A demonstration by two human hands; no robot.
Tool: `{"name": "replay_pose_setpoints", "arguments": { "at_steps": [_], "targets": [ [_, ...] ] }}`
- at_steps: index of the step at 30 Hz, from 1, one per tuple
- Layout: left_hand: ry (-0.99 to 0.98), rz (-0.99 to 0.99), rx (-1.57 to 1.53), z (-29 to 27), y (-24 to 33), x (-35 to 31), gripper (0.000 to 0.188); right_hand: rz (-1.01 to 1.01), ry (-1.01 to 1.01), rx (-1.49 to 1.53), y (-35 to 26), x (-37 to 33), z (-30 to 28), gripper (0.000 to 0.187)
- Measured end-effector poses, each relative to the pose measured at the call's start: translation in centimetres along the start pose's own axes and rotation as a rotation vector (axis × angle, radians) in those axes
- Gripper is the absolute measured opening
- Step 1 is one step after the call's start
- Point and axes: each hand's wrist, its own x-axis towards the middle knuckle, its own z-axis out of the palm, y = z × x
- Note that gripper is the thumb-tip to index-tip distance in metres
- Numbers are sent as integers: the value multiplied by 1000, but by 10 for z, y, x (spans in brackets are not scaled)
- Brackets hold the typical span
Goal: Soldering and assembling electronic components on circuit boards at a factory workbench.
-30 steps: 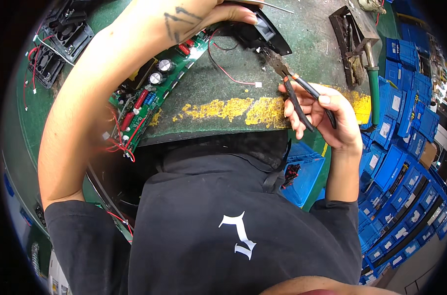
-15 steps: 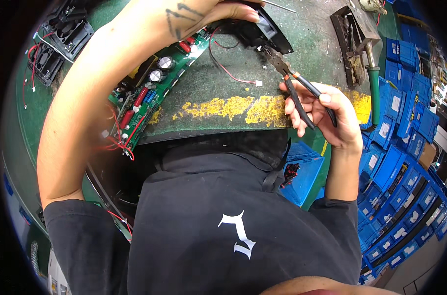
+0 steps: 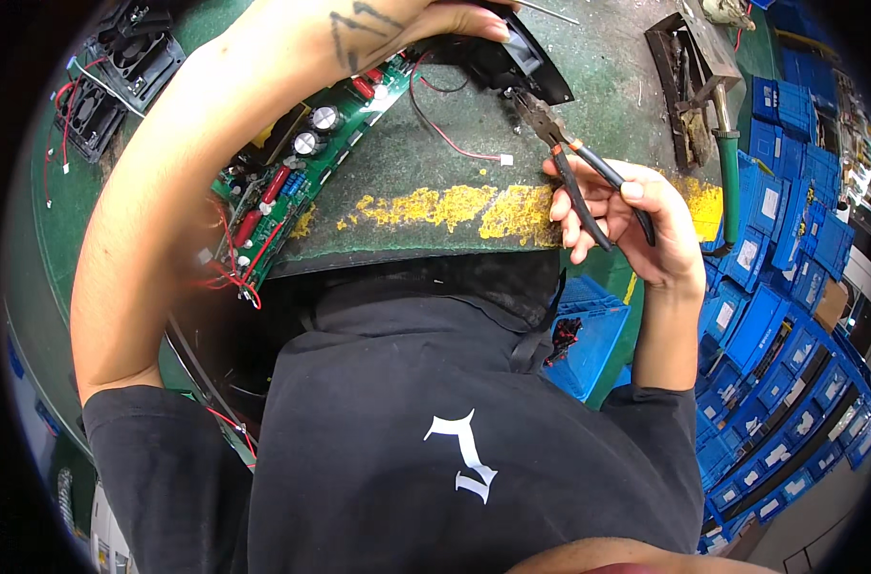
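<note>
My left hand point(image 3: 464, 23) reaches across the top of the bench, its fingers closed on a black panel part point(image 3: 548, 78) with a grey, shiny inset. Parts of that hand and of the piece are cut off by the upper edge. In my right hand point(image 3: 636, 215) are pliers point(image 3: 571, 158) with black handles and orange trim, the handles spread apart. Their metal jaws point up-left and meet the lower edge of the panel part; what lies between the jaws is too small to tell. A thin red-and-black cable point(image 3: 452, 143) with a white plug lies beside the panel part.
Under my left forearm lies a green circuit board point(image 3: 335, 158) with capacitors and red wires. Black fans point(image 3: 134, 67) sit at the far left. A green-handled soldering iron point(image 3: 728, 182) rests in a metal stand point(image 3: 680, 86) at right. Blue bins point(image 3: 785, 335) fill the right side.
</note>
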Motion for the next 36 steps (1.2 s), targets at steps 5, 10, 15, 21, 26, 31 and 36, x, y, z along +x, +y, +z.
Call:
{"name": "replay_pose_setpoints", "arguments": {
  "at_steps": [5,10,15,21,26,31,36],
  "targets": [
    [-15,-22,-5,-1,1,1,31,-2,4,26,1,0,-1,78],
    [-20,-27,11,-1,1,0,30,-6,1,37,1,0,-1,77],
    [-11,-19,22,4,-2,0,31,-6,9,40,1,0,-1,77],
    [-24,-27,44,0,0,-1,31,-5,6,36,0,1,0,77],
    [-43,-23,18,0,0,1,32,-9,5,31,1,1,0,77],
    [-6,2,29,0,-1,-1,32,-20,2,51,3,1,-1,76],
    [12,35,65,3,-3,-1,32,-13,9,51,3,1,-2,76]
  ]
}}
